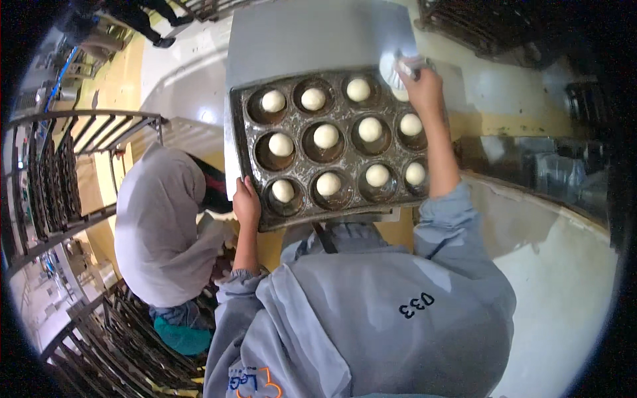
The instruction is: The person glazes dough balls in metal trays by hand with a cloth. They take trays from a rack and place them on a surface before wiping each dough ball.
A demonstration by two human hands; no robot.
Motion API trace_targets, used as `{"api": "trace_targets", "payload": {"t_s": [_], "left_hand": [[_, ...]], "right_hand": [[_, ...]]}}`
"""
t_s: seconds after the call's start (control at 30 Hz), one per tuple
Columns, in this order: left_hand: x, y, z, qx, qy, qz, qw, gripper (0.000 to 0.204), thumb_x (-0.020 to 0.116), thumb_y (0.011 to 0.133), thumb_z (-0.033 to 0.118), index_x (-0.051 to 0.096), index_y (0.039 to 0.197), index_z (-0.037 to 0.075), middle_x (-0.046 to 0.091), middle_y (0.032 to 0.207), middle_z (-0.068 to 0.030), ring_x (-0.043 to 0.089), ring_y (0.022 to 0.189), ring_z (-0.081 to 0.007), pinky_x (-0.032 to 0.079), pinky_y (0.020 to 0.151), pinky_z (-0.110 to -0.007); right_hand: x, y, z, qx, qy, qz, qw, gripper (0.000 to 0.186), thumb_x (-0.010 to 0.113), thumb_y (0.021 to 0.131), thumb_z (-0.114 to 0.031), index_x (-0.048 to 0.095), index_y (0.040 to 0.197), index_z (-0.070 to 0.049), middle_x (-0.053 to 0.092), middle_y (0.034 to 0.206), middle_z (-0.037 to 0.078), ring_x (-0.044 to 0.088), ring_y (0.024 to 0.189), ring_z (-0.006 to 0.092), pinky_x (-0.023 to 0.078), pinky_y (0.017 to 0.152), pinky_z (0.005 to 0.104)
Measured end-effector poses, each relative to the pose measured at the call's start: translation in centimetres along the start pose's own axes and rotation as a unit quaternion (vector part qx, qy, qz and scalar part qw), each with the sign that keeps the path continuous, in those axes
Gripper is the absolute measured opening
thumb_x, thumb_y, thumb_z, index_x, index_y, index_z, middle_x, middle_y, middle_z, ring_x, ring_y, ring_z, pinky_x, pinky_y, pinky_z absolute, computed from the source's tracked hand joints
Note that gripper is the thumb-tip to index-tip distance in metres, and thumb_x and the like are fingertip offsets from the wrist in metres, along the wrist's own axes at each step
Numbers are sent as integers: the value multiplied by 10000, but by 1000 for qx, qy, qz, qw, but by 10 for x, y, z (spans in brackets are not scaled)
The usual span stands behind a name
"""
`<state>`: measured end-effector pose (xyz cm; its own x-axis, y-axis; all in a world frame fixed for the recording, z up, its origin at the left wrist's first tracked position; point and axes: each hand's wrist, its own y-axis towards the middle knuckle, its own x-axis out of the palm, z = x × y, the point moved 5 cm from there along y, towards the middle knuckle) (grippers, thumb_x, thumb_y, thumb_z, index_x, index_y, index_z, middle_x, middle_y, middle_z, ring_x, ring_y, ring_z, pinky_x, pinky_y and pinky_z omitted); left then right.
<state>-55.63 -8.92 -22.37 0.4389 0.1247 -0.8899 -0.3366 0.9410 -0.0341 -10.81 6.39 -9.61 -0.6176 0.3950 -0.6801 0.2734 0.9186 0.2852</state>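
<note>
A dark metal baking tray [297, 121] with rows of round cups lies in front of me on a pale metal tabletop [318, 36]. Each cup I can make out has a smooth white dough ball [325, 136] in it. At the tray's near left corner, my left hand [246, 204] grips the edge, thumb up. Over the far right corner, my right hand [423, 87] is closed on a white fluted round piece [393, 69]; whether it is a brush or folded paper I cannot tell. My right forearm partly covers the rightmost cups.
Close on my left is a co-worker [162, 225] in a pale head covering. Dark metal racks [50, 172] stand along the left, with more dark trays [133, 345] at lower left. Another person's legs [142, 20] show at top left. To the right runs a metal counter [531, 149].
</note>
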Motion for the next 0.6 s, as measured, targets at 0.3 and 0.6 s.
{"api": "trace_targets", "payload": {"t_s": [0.3, 0.6], "left_hand": [[-5, 2, 6, -15, 20, -29, 999, 441, 363, 964, 366, 511, 1134, -13, 616, 770, -274, 595, 723, -448, 447, 636, -517], [1, 6, -3, -34, 1, -21, 999, 411, 374, 962, 352, 526, 1105, -2, 611, 786, -278, 585, 757, -455, 453, 649, -505]], "right_hand": [[94, -23, 16, -84, -94, -116, 985, 230, 712, 698, -132, 653, 878, -2, 632, 965, 186, 616, 904, 329, 474, 804, 427], [178, -38, -50, -167, -40, -164, 971, 262, 695, 730, -145, 633, 949, -15, 620, 1040, 218, 599, 963, 338, 477, 862, 389]]}}
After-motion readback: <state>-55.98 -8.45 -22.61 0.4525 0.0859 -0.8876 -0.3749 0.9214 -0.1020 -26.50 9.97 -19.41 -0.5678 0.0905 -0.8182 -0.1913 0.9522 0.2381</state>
